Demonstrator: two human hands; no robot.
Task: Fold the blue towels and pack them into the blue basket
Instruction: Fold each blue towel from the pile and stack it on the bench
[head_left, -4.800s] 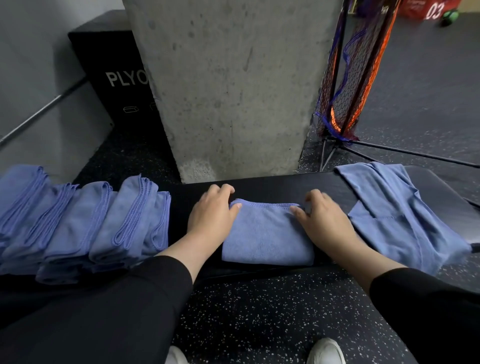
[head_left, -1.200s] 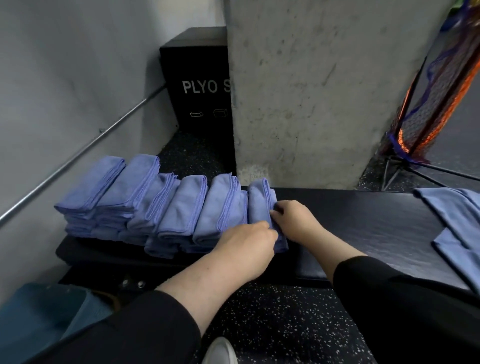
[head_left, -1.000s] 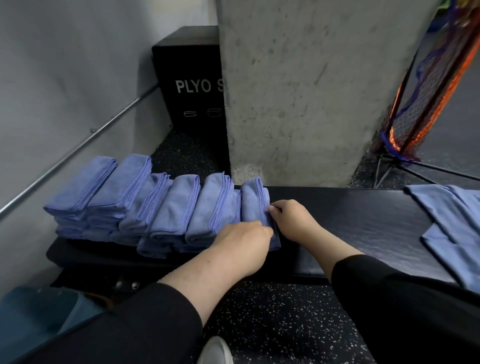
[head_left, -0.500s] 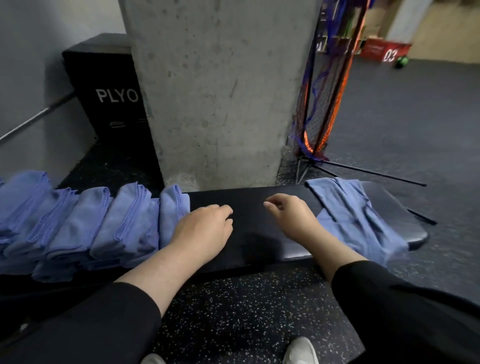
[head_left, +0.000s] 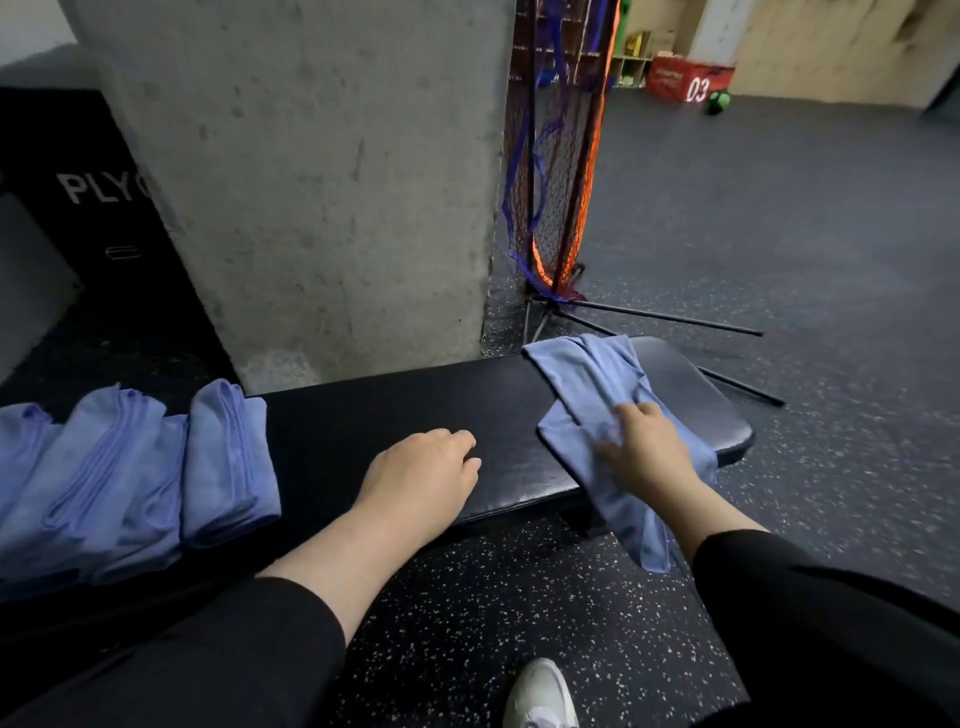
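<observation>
Right hand (head_left: 647, 454) has its grip on a loose blue towel (head_left: 587, 379) at the bench (head_left: 395, 410) end; left hand (head_left: 421, 467) rests relaxed, holding nothing. Folded towels (head_left: 156, 467) line the left (box (head_left: 78, 208) reads "PLYO", crate (head_left: 685, 83) "03").

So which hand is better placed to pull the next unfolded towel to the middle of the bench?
Right. The right hand already grips the unfolded towel at the bench's right end. The left hand rests empty mid-bench, nearer the folded towels.
</observation>
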